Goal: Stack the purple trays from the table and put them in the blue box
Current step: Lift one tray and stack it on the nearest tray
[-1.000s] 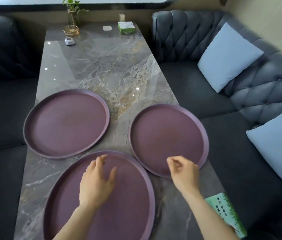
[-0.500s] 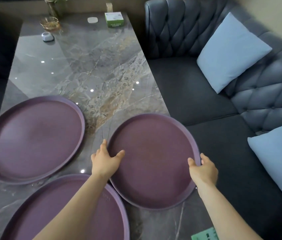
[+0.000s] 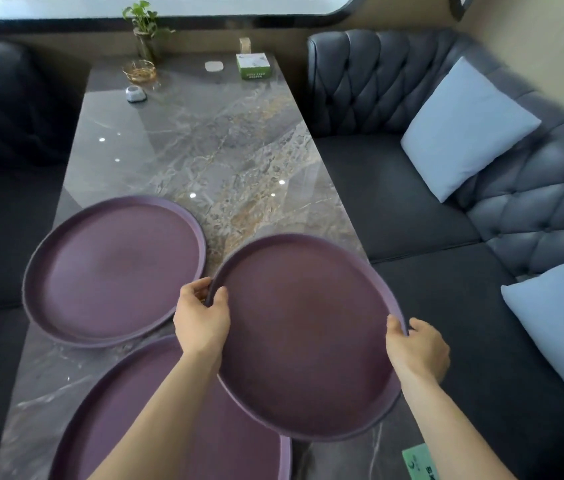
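Three round purple trays are in view. The right tray (image 3: pixel 304 334) is lifted off the marble table (image 3: pixel 204 150) and overlaps the near tray (image 3: pixel 142 410). My left hand (image 3: pixel 202 317) grips its left rim and my right hand (image 3: pixel 415 348) grips its right rim. The far-left tray (image 3: pixel 114 271) lies flat on the table, and the near tray lies flat at the front edge, partly under my left forearm. No blue box is in view.
At the table's far end stand a potted plant (image 3: pixel 145 29), a gold wire dish (image 3: pixel 140 72), a small white gadget (image 3: pixel 136 94), a white pad (image 3: pixel 214 66) and a green box (image 3: pixel 253 66). Dark tufted sofas with pale blue cushions (image 3: pixel 464 126) flank the table. A green card (image 3: pixel 420 462) lies near right.
Both hands moved from hovering over the trays to the right tray's rims, closed on them, and raised the tray toward me so it now overlaps the near tray.
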